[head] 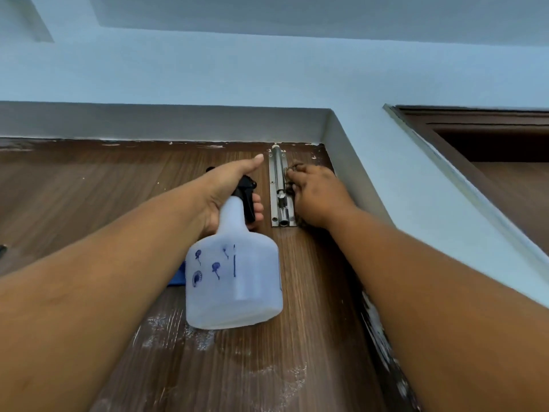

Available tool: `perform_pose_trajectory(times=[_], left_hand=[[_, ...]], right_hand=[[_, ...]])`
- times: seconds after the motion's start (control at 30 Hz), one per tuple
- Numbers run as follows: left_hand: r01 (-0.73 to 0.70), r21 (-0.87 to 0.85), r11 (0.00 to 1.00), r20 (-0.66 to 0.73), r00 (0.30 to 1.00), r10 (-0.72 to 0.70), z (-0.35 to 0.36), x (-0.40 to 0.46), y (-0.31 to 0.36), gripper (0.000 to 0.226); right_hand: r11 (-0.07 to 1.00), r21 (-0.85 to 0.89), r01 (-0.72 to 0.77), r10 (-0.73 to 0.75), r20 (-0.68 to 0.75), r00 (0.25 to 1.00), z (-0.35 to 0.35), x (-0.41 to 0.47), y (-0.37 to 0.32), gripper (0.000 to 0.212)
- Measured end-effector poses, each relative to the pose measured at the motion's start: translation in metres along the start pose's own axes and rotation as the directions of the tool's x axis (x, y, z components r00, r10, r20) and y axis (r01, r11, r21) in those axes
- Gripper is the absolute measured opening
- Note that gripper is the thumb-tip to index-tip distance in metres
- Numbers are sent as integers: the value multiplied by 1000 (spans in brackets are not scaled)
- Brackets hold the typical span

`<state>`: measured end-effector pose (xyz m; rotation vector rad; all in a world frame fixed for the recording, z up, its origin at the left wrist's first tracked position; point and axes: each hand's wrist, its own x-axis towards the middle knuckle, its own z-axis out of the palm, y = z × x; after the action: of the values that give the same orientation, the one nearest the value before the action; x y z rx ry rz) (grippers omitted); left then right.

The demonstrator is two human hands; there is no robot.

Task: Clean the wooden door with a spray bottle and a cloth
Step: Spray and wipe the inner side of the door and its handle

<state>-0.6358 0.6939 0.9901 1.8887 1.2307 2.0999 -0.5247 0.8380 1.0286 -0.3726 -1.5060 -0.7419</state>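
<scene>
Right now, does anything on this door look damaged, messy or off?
Yes. The wooden door has whitish powdery smears low down and pale flecks and chipping along its top edge, beside the metal bolt. More white splatter runs down the right edge. It reads as paint or residue.

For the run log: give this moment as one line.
left hand: grips spray bottle | right hand: at door bolt, holding dark cloth | wooden door: white smears low
</scene>
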Motion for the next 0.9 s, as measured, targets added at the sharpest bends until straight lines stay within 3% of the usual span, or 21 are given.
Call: perform_pose_trajectory(times=[0.23, 0.4, 0.57, 0.9], left_hand=[[-54, -104, 993, 46, 997, 59, -9, 5, -11, 47], [-98, -89, 991, 25, 995, 100, -10, 7, -13, 39], [-90, -76, 993, 48, 994, 93, -11, 8, -14, 37], [-28, -59, 998, 63, 998, 32, -9, -7, -12, 35]], right_hand=[[983, -177, -58, 74, 87, 993, -11, 67, -1, 49], [969, -225, -106, 131, 100, 986, -8, 87, -7, 55], [984, -149, -101, 107, 29, 994, -3, 73, 2, 49], [988, 66, -141, 135, 84, 987, -15, -6, -13, 45]])
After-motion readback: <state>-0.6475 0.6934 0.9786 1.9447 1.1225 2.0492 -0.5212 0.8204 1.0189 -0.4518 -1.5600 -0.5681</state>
